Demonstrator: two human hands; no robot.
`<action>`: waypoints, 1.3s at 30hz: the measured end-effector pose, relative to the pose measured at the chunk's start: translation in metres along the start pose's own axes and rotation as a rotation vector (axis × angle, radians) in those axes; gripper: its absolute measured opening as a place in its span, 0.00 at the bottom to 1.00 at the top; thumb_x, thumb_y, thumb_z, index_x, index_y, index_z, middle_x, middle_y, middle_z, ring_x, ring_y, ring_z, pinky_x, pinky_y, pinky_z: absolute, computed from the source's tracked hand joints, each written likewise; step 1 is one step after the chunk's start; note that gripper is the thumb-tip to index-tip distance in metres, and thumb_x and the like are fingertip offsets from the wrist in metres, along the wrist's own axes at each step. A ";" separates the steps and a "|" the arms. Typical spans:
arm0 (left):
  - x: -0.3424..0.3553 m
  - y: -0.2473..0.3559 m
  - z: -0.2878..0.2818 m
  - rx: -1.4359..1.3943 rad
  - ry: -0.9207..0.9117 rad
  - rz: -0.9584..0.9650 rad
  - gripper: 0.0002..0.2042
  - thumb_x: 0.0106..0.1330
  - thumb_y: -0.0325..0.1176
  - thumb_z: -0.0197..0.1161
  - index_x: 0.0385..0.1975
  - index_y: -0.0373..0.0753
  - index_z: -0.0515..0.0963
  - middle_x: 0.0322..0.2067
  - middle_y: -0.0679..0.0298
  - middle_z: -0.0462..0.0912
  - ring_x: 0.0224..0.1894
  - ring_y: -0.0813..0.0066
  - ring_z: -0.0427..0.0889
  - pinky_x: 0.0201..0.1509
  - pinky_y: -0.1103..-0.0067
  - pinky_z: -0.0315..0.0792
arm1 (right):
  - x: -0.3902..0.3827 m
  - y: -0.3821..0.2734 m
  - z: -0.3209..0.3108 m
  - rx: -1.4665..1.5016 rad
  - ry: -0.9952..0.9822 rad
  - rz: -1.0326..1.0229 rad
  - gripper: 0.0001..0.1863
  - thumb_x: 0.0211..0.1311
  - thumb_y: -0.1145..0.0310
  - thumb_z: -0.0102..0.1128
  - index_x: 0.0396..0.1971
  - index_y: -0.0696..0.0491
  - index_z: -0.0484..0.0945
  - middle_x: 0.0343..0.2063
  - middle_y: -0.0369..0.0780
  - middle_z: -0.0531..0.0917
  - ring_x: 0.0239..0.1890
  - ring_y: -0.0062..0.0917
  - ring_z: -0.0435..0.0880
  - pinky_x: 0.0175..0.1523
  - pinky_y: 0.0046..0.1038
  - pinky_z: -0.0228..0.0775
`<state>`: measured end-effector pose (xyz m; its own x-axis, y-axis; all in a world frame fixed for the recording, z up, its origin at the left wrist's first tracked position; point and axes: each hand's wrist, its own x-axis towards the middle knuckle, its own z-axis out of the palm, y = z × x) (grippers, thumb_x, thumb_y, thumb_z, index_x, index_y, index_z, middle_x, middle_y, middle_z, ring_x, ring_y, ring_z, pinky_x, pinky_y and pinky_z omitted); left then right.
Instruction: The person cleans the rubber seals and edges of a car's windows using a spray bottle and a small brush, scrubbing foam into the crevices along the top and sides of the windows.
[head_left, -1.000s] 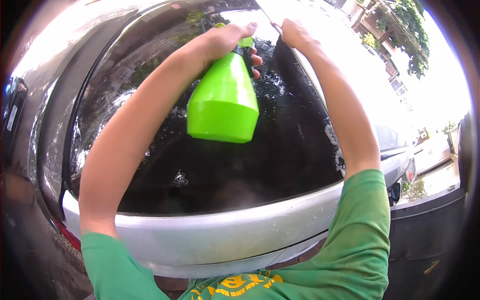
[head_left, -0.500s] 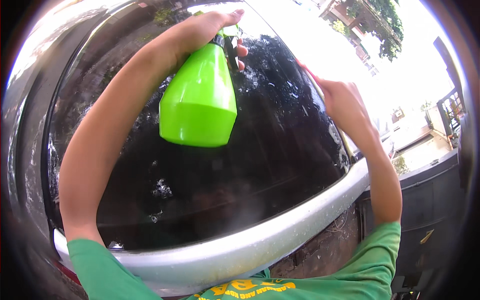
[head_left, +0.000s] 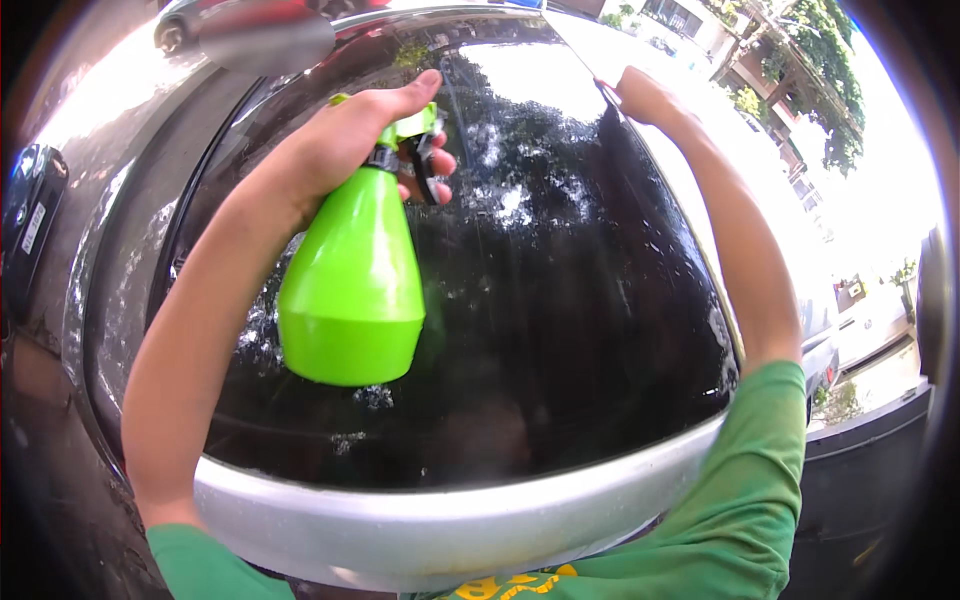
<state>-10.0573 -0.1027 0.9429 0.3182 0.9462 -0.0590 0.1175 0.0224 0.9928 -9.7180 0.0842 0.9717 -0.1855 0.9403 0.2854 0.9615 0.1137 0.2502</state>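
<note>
My left hand (head_left: 355, 130) grips the neck and trigger of a bright green spray bottle (head_left: 350, 290), held upright over the dark rear window (head_left: 560, 320) of a silver car. Drops and streaks of water show on the glass, along with reflected trees and sky. At the window's upper right edge, my right hand (head_left: 645, 98) is closed on a thin, dark tool (head_left: 607, 92), perhaps a squeegee; its far end is hard to make out against the glass and glare.
The car's silver lower trim (head_left: 460, 515) curves in front of me. A dark car (head_left: 30, 235) stands at the far left and a red one (head_left: 178, 28) beyond, at the top left. A dark barrier (head_left: 860, 470) is at the lower right, with trees (head_left: 820, 70) and buildings behind.
My left hand and the bottle have moved left and lower. My right hand went down along the window's right edge, then back up toward the upper corner.
</note>
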 end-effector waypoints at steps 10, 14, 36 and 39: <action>0.040 0.020 0.103 0.012 -0.334 0.017 0.27 0.66 0.60 0.52 0.36 0.37 0.75 0.31 0.62 0.83 0.33 0.70 0.86 0.30 0.85 0.69 | -0.335 0.009 -0.078 0.103 0.041 -0.077 0.16 0.51 0.81 0.53 0.40 0.56 0.82 0.20 0.50 0.79 0.24 0.43 0.81 0.32 0.40 0.72; 0.030 0.031 0.163 0.048 -0.418 -0.058 0.26 0.65 0.59 0.55 0.36 0.36 0.76 0.32 0.62 0.83 0.32 0.71 0.86 0.32 0.81 0.71 | -0.406 0.008 -0.087 0.034 0.022 0.060 0.20 0.53 0.79 0.54 0.48 0.54 0.79 0.21 0.42 0.78 0.23 0.38 0.80 0.30 0.37 0.72; 0.158 0.049 0.161 -0.038 -0.048 -0.060 0.24 0.66 0.53 0.58 0.38 0.32 0.70 0.28 0.56 0.80 0.30 0.60 0.84 0.32 0.70 0.79 | -0.313 0.018 -0.078 0.307 -0.058 -0.094 0.09 0.51 0.80 0.54 0.33 0.59 0.81 0.22 0.48 0.81 0.26 0.39 0.83 0.32 0.38 0.74; 0.147 0.047 0.144 0.010 -0.042 -0.049 0.26 0.66 0.55 0.57 0.37 0.31 0.73 0.25 0.59 0.80 0.29 0.62 0.84 0.30 0.74 0.77 | -0.228 0.001 -0.051 0.305 0.165 -0.188 0.06 0.54 0.78 0.54 0.28 0.59 0.81 0.25 0.50 0.83 0.30 0.40 0.85 0.35 0.38 0.76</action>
<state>-9.8696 -0.0093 0.9657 0.3510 0.9296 -0.1124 0.1437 0.0651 0.9875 -9.6852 -0.1464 0.9538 -0.3706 0.8325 0.4118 0.9190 0.3928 0.0331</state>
